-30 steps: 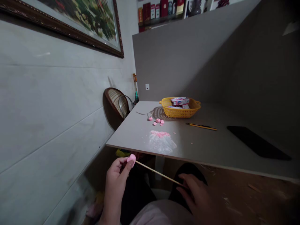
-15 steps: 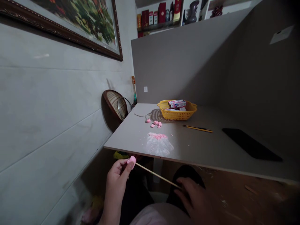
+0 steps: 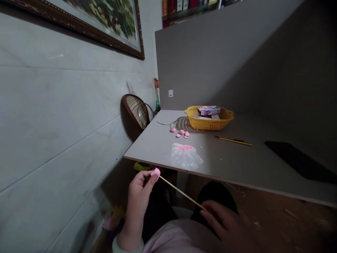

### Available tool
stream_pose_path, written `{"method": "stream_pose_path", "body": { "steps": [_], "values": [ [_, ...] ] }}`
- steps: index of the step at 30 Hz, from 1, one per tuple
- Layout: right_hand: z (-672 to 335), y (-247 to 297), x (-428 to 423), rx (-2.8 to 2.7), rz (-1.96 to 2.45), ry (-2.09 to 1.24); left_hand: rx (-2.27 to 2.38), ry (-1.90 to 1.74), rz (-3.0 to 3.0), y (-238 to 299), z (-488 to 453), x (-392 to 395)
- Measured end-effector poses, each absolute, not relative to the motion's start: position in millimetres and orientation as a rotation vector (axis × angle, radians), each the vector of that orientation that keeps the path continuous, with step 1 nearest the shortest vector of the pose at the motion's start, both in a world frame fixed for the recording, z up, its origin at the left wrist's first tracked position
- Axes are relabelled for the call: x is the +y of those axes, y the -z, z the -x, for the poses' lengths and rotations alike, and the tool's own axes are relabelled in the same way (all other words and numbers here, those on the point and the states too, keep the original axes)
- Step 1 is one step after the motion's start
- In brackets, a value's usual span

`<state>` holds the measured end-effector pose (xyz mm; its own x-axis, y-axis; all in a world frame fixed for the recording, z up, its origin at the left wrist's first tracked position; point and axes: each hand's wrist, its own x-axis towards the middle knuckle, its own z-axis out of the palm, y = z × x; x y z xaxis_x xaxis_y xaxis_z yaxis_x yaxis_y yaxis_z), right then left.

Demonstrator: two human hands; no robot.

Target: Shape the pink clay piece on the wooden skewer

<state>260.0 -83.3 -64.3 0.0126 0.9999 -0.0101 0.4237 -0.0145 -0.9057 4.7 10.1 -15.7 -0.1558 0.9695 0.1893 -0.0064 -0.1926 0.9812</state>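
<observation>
Lumps (image 3: pixel 182 134) before basket (image 3: pixel 209 123), on table (image 3: pixel 226 163)

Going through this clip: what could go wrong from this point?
The pink lump pinched at the tip of the thin wooden stick could slip and drop, since the left hand holds it clear of the table. The stick, held by the right hand, might snap under pressure. The pink powder near the table's edge could get smeared.

Pink lump (image 3: pixel 155 172), yellow latticed basket (image 3: pixel 207 124), pink-and-white smear (image 3: pixel 185 156) on grey tabletop (image 3: pixel 231 165)
</observation>
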Motion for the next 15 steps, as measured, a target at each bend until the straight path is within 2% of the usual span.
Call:
{"method": "stream_pose_path", "body": {
  "steps": [2, 3, 4, 8, 10, 13, 15],
  "values": [
    [-263.8, 61.2, -83.6, -1.530, 1.529, -0.598, 1.221, -1.488, -1.223, 20.6, -5.7, 11.5],
    [-265.8, 60.2, -83.3, -1.511, 1.498, -0.581, 1.224, -1.487, -1.220, 22.1, -6.2, 11.9],
    [-267.4, 59.7, -82.4, -1.484, 1.464, -0.711, 1.225, -1.483, -1.227, 22.7, -6.4, 11.8],
    [-265.5, 63.4, -74.1, -1.294, 1.291, -1.672, 1.201, -1.435, -1.317, 17.9, -5.5, 8.6],
    [-260.0, 66.4, -71.2, -1.268, 1.242, -1.875, 1.198, -1.383, -1.386, 15.0, -4.3, 6.5],
    [-253.6, 68.2, -72.5, -1.304, 1.347, -1.732, 1.210, -1.337, -1.412, 15.2, -3.6, 6.0],
    [-255.0, 67.5, -75.0, -1.396, 1.513, -1.435, 1.206, -1.350, -1.359, 18.1, -4.7, 7.4]
  ]
}}
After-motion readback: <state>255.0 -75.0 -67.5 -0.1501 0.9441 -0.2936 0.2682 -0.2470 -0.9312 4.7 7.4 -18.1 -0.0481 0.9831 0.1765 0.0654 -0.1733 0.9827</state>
